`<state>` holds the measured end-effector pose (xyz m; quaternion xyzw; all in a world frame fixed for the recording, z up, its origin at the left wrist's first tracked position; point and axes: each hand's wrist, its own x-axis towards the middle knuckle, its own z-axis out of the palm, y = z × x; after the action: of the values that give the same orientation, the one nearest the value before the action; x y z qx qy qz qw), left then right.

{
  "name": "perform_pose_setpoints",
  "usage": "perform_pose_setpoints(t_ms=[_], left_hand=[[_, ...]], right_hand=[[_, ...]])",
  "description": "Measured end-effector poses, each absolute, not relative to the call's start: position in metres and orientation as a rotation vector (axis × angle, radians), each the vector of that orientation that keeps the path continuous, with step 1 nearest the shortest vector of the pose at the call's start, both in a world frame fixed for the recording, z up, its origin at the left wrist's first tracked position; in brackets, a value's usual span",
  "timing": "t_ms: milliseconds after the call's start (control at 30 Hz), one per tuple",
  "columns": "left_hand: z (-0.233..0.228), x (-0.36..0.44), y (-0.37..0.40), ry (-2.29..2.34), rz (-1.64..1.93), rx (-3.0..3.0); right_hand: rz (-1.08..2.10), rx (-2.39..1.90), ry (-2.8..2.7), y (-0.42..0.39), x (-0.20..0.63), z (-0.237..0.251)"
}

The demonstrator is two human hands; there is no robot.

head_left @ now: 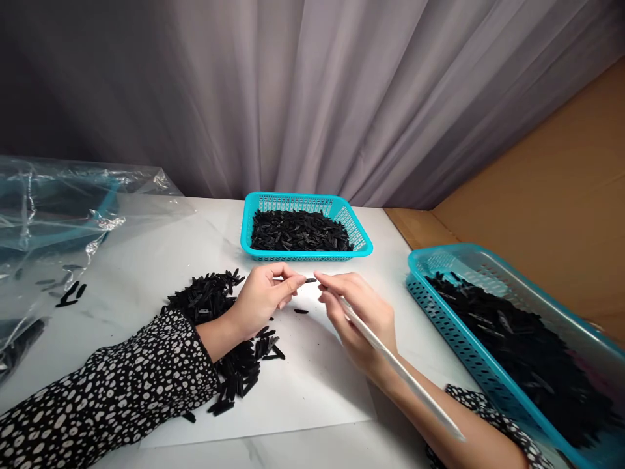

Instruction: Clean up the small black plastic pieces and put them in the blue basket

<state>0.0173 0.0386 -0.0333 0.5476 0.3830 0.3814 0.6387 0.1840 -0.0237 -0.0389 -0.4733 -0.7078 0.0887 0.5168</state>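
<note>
Pinching a small black piece (310,280) between thumb and fingertip, the left hand (266,296) holds it just above the white sheet (312,384) mid-bench, and the right hand (359,312) is closed around a thin white stick (400,371) with its tip right at that piece. Another stray piece (301,311) lies on the sheet below. A pile of black pieces (229,332) sits under the left wrist. One teal basket (305,225) full of them sits at the far edge, a second basket (512,345) at the right edge, and a clear plastic bag (53,234) at the left.
</note>
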Motion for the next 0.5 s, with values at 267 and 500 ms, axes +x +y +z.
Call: perform_pose_setpoints(t_ms=[267, 500], left_hand=[[-0.033, 0.017, 0.038, 0.860, 0.864, 1.255], [-0.033, 0.017, 0.039, 0.827, 0.853, 1.247]], right_hand=[[0.051, -1.033, -1.750, -0.018, 0.185, -0.052], [0.017, -1.021, -1.767, -0.017, 0.187, -0.056]])
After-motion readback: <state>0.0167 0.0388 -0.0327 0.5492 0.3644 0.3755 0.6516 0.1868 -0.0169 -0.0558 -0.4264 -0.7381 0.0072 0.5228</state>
